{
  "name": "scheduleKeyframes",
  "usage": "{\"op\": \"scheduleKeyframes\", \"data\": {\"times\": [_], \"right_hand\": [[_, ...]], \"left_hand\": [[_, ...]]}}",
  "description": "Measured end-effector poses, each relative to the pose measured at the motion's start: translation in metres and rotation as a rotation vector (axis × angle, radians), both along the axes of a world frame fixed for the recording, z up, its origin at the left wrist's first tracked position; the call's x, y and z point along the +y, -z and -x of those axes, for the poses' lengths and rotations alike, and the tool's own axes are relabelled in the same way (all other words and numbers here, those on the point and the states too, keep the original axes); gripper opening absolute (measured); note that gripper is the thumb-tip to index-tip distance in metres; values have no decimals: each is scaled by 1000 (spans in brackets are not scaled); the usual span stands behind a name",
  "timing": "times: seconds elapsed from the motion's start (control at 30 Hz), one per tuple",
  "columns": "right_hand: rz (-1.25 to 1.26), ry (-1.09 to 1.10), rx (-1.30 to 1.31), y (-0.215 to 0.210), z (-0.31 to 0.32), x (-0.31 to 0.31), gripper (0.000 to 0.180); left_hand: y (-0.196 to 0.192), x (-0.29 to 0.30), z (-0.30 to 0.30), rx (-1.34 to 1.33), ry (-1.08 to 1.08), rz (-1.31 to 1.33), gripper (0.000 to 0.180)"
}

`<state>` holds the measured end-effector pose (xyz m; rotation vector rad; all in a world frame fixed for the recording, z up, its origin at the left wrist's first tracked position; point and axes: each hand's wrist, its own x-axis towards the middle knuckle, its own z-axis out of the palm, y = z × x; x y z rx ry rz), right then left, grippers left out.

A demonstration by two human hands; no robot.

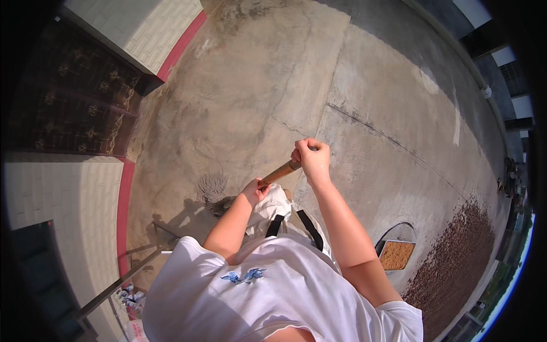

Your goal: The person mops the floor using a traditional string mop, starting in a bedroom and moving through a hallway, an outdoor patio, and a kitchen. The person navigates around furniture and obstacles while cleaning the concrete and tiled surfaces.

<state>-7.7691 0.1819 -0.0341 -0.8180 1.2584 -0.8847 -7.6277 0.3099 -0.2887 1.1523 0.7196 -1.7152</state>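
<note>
A mop slants across in front of my body, its wooden handle (pixel 280 172) running from upper right to lower left. My right hand (pixel 313 158) is closed round the upper end of the handle. Lower down, my left hand (pixel 257 191) grips the same handle near my waist. The grey string mop head (pixel 213 187) rests on the concrete to the left of my left forearm. Part of the mop between hand and head is hidden behind that forearm.
Cracked concrete ground (pixel 256 74) stretches ahead. A pale wall with a red base strip (pixel 123 199) and a dark patterned door (pixel 80 102) stand left. To the right lie a tray of yellowish grains (pixel 397 255) and a spread of dark brown bits (pixel 456 262). A metal rail (pixel 122 279) slants at lower left.
</note>
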Motion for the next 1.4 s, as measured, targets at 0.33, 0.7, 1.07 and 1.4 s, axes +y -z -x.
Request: {"op": "scheduleKeyframes", "data": {"times": [0.33,0.7,1.07,1.4], "right_hand": [[-134,-310,-48,105,-110,-202,22],[123,-309,20,-59,-50,-514,23],[641,-216,137,-81,78,-722,19],[828,-433,-40,4,109,-950,20]], "left_hand": [[95,-133,-65,222,-377,-426,14],[14,-516,-39,123,-76,84,8],[-110,-901,77,-117,429,432,13],[-7,-1153,63,-351,394,249,16]]}}
